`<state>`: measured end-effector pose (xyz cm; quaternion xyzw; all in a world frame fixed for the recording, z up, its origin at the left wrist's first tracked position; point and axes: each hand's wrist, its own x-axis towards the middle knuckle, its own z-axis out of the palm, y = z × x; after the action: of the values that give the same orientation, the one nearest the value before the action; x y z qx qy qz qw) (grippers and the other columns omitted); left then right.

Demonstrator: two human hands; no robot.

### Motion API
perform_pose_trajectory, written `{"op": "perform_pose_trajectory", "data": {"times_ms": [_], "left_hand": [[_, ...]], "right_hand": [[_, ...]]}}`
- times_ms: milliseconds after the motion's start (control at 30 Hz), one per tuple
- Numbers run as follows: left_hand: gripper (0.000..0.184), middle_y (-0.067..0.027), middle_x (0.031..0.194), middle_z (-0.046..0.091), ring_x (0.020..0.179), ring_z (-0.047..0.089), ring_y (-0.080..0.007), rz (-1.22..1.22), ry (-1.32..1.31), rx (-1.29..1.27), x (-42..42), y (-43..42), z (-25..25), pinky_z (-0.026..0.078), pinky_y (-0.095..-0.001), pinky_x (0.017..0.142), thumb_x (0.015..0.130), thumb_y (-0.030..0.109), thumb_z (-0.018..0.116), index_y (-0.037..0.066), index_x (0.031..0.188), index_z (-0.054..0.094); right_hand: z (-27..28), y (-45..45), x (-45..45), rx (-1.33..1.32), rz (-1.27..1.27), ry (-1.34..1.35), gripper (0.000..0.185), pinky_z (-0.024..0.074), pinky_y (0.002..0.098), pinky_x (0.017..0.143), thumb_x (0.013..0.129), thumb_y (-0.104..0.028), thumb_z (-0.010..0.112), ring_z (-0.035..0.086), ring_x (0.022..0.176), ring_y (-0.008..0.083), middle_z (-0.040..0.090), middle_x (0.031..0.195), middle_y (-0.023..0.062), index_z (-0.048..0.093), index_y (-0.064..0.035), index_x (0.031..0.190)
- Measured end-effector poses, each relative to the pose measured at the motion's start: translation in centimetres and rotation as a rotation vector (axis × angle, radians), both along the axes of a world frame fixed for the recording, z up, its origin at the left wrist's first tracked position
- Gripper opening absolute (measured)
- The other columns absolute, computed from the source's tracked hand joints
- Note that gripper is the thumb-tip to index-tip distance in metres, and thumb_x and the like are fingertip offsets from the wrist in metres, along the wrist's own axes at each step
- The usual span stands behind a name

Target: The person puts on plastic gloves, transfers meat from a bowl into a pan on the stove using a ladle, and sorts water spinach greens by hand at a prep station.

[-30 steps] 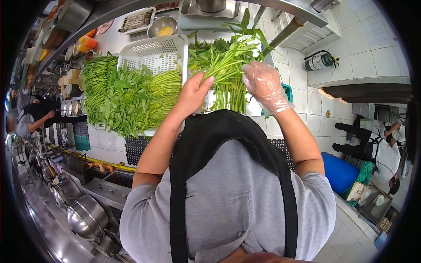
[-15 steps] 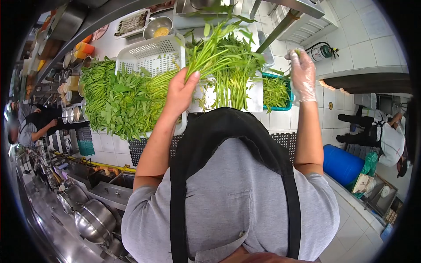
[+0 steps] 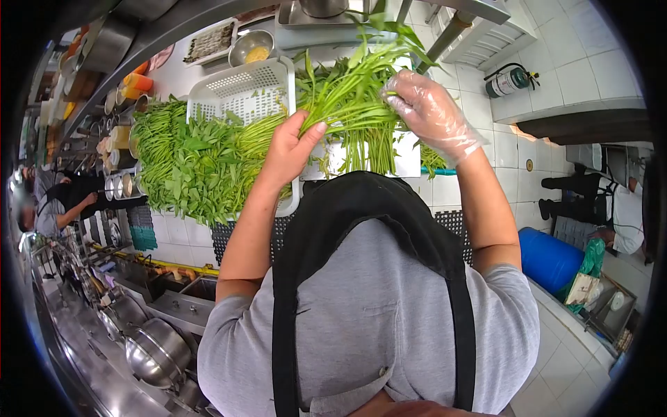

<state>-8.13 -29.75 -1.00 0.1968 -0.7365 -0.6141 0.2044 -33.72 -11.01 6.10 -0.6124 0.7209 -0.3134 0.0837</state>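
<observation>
My bare left hand (image 3: 293,146) is closed round the stems of a bunch of leafy greens (image 3: 358,87), whose leaves point up and to the right. In a clear plastic glove, my right hand (image 3: 432,115) pinches at the right side of that bunch, its fingertips on a green stem. Below the bunch, more greens (image 3: 372,149) lie with stems toward me on a white board (image 3: 410,161). To the left, a perforated white basket (image 3: 240,87) holds many greens (image 3: 208,163) laid in rows. My right forearm partly hides a teal basket (image 3: 438,171) with green pieces.
Behind the white basket are a metal bowl (image 3: 251,48) with yellow food and a white tray (image 3: 210,43). A metal post (image 3: 448,35) rises at the back right. One person (image 3: 59,201) stands far left, another (image 3: 618,215) far right, near a blue barrel (image 3: 551,258).
My right hand first moved right, over the teal basket, and is now back at the bunch. My left hand still holds the bunch, slightly farther left than a second ago.
</observation>
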Motion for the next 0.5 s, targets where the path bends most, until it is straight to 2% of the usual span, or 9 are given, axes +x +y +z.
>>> {"op": "perform_pose_trajectory", "data": {"times_ms": [33, 100, 133, 267, 400, 467, 500], "left_hand": [[0.028, -0.0047, 0.097, 0.07, 0.09, 0.057, -0.0111, -0.022, -0.043, -0.087, 0.3, -0.1, -0.1, 0.052, -0.0313, 0.083, 0.111, 0.022, 0.072, -0.005, 0.117, 0.068], [0.029, -0.005, 0.092, 0.067, 0.087, 0.055, -0.0116, -0.011, -0.051, -0.131, 0.5, 0.2, 0.1, 0.051, -0.0319, 0.08, 0.111, 0.024, 0.073, -0.004, 0.114, 0.066], [0.03, -0.0053, 0.088, 0.064, 0.084, 0.053, -0.0121, -0.012, -0.059, -0.178, 0.5, 0.3, 0.4, 0.05, -0.0324, 0.078, 0.11, 0.025, 0.073, -0.004, 0.11, 0.064], [0.03, -0.0051, 0.089, 0.065, 0.085, 0.053, -0.0121, -0.005, -0.044, -0.193, 0.5, 0.5, 0.5, 0.05, -0.032, 0.078, 0.111, 0.025, 0.073, -0.004, 0.112, 0.065], [0.03, -0.0051, 0.09, 0.065, 0.085, 0.054, -0.0119, 0.011, 0.013, -0.074, 0.2, 0.5, -0.5, 0.051, -0.0319, 0.079, 0.112, 0.026, 0.07, -0.004, 0.112, 0.065], [0.03, -0.0046, 0.091, 0.066, 0.085, 0.054, -0.0117, 0.014, 0.039, -0.027, 0.0, 0.5, -0.7, 0.051, -0.0315, 0.079, 0.113, 0.026, 0.069, -0.003, 0.112, 0.065], [0.029, -0.0031, 0.089, 0.064, 0.084, 0.053, -0.0114, 0.014, 0.037, 0.0, -0.1, 0.8, -0.2, 0.05, -0.0317, 0.077, 0.114, 0.026, 0.067, -0.003, 0.113, 0.066]], "right_hand": [[-0.3, -0.1, -0.2, 0.003, 0.01, -0.001, 0.021, 0.0571, 0.0498, 0.094, 0.104, -0.017, 0.07, 0.071, 0.106, 0.0424, 0.072, 0.112, 0.0179, 0.077, -0.0014, 0.115], [-0.8, -0.3, -0.4, 0.102, 0.142, 0.025, 0.022, 0.0569, 0.0507, 0.094, 0.103, -0.019, 0.071, 0.071, 0.106, 0.0422, 0.073, 0.112, 0.0182, 0.077, -0.0004, 0.112], [-1.1, -0.6, -0.3, 0.081, 0.184, -0.046, 0.022, 0.057, 0.0501, 0.093, 0.103, -0.02, 0.071, 0.071, 0.106, 0.0418, 0.073, 0.11, 0.0178, 0.078, -0.0001, 0.108], [-2.5, -1.3, -0.2, 0.121, 0.222, 0.078, 0.022, 0.0575, 0.0511, 0.09, 0.102, -0.022, 0.072, 0.071, 0.101, 0.0429, 0.073, 0.106, 0.0177, 0.077, -0.0007, 0.106], [-2.6, -1.4, 0.3, 0.12, 0.215, 0.043, 0.022, 0.0569, 0.0529, 0.088, 0.102, -0.022, 0.072, 0.071, 0.096, 0.0431, 0.071, 0.101, 0.0184, 0.077, -0.0022, 0.109], [-4.2, -1.3, 0.3, -0.11, 0.233, -0.007, 0.023, 0.0564, 0.0532, 0.087, 0.103, -0.024, 0.072, 0.07, 0.096, 0.0428, 0.069, 0.098, 0.0188, 0.077, -0.0034, 0.113], [-4.0, -1.3, 0.2, -0.111, 0.233, -0.005, 0.023, 0.0564, 0.0532, 0.087, 0.103, -0.024, 0.072, 0.07, 0.096, 0.0428, 0.069, 0.098, 0.0188, 0.077, -0.0034, 0.113]]}}
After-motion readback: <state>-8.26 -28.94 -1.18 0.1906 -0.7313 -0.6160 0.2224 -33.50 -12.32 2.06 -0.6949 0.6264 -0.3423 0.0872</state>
